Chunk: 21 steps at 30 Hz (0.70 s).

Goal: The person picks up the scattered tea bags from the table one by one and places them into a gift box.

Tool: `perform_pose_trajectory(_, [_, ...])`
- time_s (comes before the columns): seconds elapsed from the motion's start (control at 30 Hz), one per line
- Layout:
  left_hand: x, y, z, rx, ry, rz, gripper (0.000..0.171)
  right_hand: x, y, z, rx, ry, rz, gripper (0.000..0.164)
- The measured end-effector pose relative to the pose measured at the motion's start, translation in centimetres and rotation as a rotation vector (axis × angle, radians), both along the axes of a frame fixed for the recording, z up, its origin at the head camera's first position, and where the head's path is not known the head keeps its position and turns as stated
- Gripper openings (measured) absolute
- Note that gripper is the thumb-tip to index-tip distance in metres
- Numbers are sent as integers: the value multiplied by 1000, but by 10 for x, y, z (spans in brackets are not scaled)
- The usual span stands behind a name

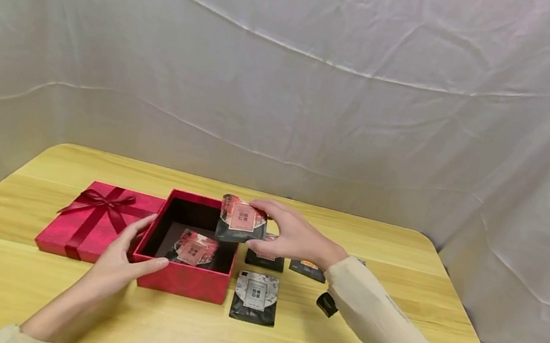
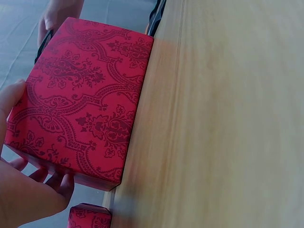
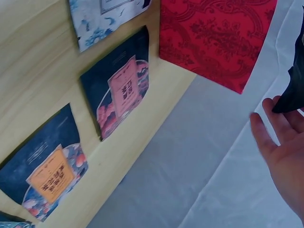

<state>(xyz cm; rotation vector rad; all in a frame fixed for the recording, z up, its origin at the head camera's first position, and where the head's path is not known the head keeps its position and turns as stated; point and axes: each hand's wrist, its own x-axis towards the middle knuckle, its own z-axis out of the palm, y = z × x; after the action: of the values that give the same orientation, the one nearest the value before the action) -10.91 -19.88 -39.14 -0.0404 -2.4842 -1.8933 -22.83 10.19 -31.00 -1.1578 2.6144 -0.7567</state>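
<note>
A red patterned gift box [image 1: 183, 282] stands lidless on the table. My left hand [image 1: 121, 258] grips its near left corner, thumb at the front and fingers along the left side; the left wrist view shows the box's patterned wall [image 2: 80, 99] close up. Inside lies a tea packet with a pink label [image 1: 195, 249]. Above the box's right rim, my right hand [image 1: 292, 233] pinches a similar red-and-black tea packet [image 1: 241, 221] by its right side. Only a dark part of this packet [image 3: 293, 88] enters the right wrist view.
Left of the box lies its red lid [image 1: 60, 229] with a ribbon bow. To the right are a white-and-black packet [image 1: 255, 298], a pink-label packet [image 3: 124, 90] and an orange-label packet [image 3: 51, 173]. A small black object [image 1: 326, 304] sits near my right sleeve.
</note>
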Motion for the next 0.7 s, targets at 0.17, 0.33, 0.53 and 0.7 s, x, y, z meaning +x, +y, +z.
perform_pose_trajectory(0.17, [0, 0, 0, -10, 7, 1, 85, 1, -12, 1, 35, 23, 10, 77])
perform_pose_trajectory(0.33, [0, 1, -1, -7, 19, -4, 84, 0, -25, -1, 76, 31, 40, 75])
perform_pose_trajectory(0.53, [0, 1, -2, -2, 27, -6, 84, 2, -35, -6, 142, 31, 103, 73])
perform_pose_trajectory(0.7, [0, -1, -1, 3, 14, -3, 84, 5, -43, -7, 157, 60, 147, 71])
